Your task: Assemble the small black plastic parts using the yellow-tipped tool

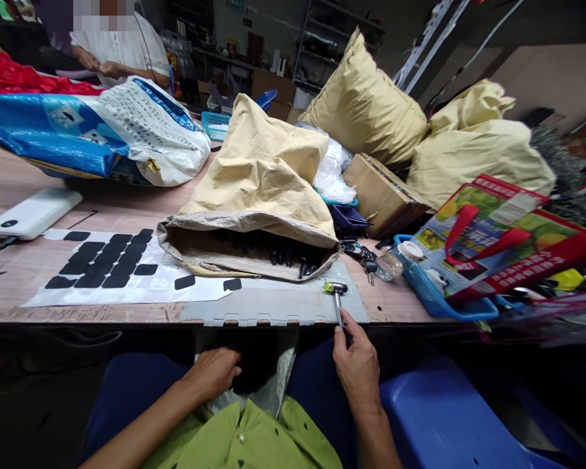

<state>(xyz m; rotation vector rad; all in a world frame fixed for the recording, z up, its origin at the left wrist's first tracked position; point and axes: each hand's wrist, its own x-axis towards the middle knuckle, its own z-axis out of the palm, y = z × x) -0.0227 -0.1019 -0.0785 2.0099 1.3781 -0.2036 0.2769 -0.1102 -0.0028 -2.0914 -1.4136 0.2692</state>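
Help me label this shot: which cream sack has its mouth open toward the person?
The front sack, with black pieces showing in its mouth. The middle sack and right sack, farther back, show no opening.

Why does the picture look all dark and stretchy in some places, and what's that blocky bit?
Head view: the shelves at the back are dim; head view: deep shadow fills the mouth of the cloth bag; head view, far right: things look smeared and pulled sideways; head view, top left: coarse squares hide the face of a person.
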